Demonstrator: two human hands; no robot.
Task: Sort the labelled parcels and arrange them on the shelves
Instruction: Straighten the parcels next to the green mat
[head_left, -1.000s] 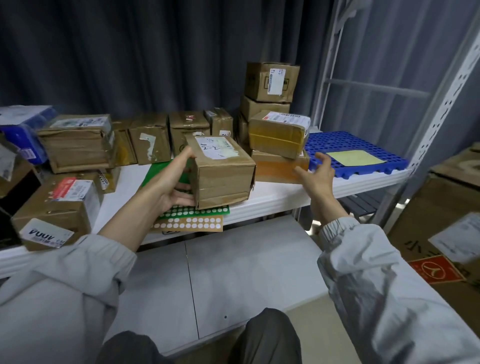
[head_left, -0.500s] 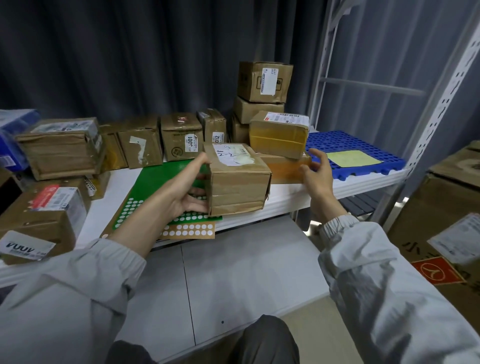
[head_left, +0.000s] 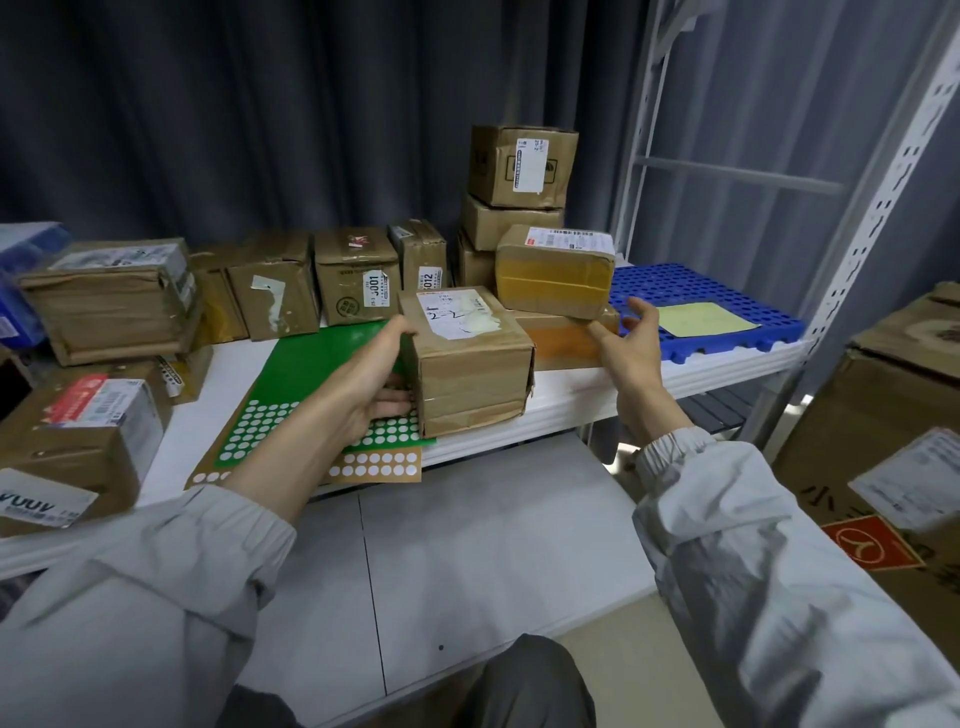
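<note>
- The left hand (head_left: 370, 387) clasps the left end of a small brown cardboard parcel with a white handwritten label on top (head_left: 470, 358), thumb over the upper edge and fingers pressed to the side face. The parcel sits at centre frame on the front edge of the white metal shelf (head_left: 571, 402); whether its base rests fully on it cannot be told.
- Held at one end only, the parcel could pivot and tip off the shelf lip.
- Its left lower corner overlaps the green sheet of round white stickers (head_left: 311, 400). Judged from that overlap, sliding the parcel could drag the sheet, or the brown sticker sheet (head_left: 374, 470) below it, over the edge.
- The right hand (head_left: 626, 345) is spread and empty, fingers just by the flat orange-brown parcel (head_left: 563, 343) that carries a yellow-taped parcel (head_left: 553, 278). A push there could shift that upper parcel, which overhangs to the right.
- Behind it, upper centre, a tall stack of brown cartons (head_left: 519, 169) stands close and could topple if knocked.
</note>
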